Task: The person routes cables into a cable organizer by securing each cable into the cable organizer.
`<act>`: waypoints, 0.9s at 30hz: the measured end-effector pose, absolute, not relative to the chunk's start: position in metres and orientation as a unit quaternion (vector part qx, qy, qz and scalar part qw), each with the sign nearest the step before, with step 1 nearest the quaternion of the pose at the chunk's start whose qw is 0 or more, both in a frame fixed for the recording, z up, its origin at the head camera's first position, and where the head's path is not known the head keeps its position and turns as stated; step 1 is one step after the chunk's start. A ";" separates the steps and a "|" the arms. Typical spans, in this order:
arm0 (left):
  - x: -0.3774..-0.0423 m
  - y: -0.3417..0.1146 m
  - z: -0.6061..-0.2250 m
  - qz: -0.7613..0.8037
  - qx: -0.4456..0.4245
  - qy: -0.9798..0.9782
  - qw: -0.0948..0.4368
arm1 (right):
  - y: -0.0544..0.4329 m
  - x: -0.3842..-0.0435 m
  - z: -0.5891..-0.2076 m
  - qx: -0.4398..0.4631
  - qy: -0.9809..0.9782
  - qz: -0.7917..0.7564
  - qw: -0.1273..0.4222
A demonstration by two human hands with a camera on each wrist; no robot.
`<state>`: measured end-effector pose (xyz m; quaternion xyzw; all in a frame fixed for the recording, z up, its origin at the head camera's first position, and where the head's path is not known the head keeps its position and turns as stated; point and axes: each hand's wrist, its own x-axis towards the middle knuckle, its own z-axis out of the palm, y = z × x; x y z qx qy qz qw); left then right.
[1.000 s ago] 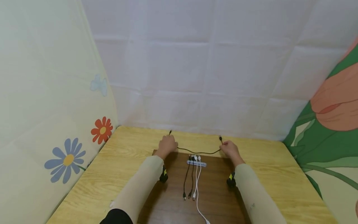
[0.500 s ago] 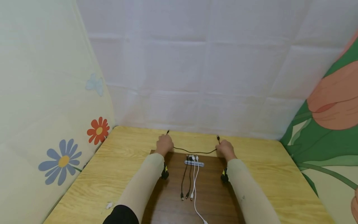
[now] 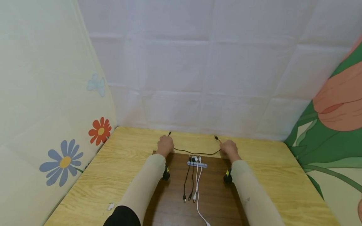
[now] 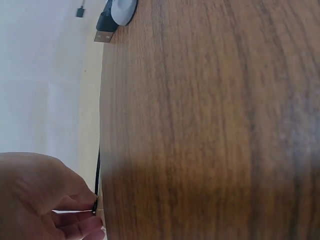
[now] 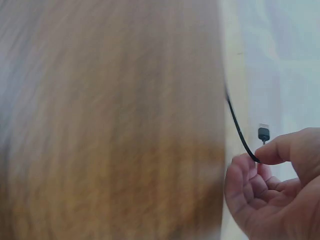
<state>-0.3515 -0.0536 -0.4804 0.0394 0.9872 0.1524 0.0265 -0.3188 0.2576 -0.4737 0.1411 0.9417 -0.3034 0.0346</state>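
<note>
A black USB cable point(image 3: 198, 153) sags between both hands behind the far edge of the brown wooden board. My left hand point(image 3: 165, 145) pinches it near one end, whose small black plug point(image 3: 169, 133) pokes up past the fingers. Near the other end my right hand point(image 3: 229, 148) pinches it between thumb and fingers; the USB plug point(image 5: 264, 133) sticks out beyond them in the right wrist view. On the board, a pale blue cable holder point(image 3: 204, 165) carries several cables, including a black cable point(image 3: 186, 182) and a white cable point(image 3: 198, 201), which trail toward me.
The brown board point(image 3: 215, 194) lies on a yellow wood-grain table point(image 3: 127, 163). A white cloth backdrop point(image 3: 169, 78) stands at the back, with flowered cloths at both sides. A small white scrap point(image 3: 111, 206) lies at the table's left.
The USB plug at my right hand has tipped over to the left. The right hand first shifted left, then slightly back right; both hands keep hold of the cable.
</note>
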 end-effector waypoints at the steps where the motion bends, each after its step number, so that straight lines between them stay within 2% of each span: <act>1: -0.352 -0.054 -0.480 0.142 0.044 0.988 0.027 | 0.259 -0.320 -0.473 0.143 0.938 -0.316 0.023; 5: -0.355 -0.054 -0.478 0.125 0.055 0.990 0.024 | 0.261 -0.326 -0.468 0.159 0.902 -0.401 -0.012; 11: -0.355 -0.056 -0.478 0.133 0.054 0.990 -0.001 | 0.252 -0.327 -0.460 0.184 0.797 -0.575 -0.015; 22: -0.360 -0.060 -0.482 0.199 0.052 0.978 -0.039 | 0.244 -0.323 -0.454 0.176 0.737 -0.651 -0.034; 27: -0.357 -0.059 -0.483 0.218 0.046 0.975 -0.018 | 0.242 -0.322 -0.455 0.166 0.730 -0.662 -0.045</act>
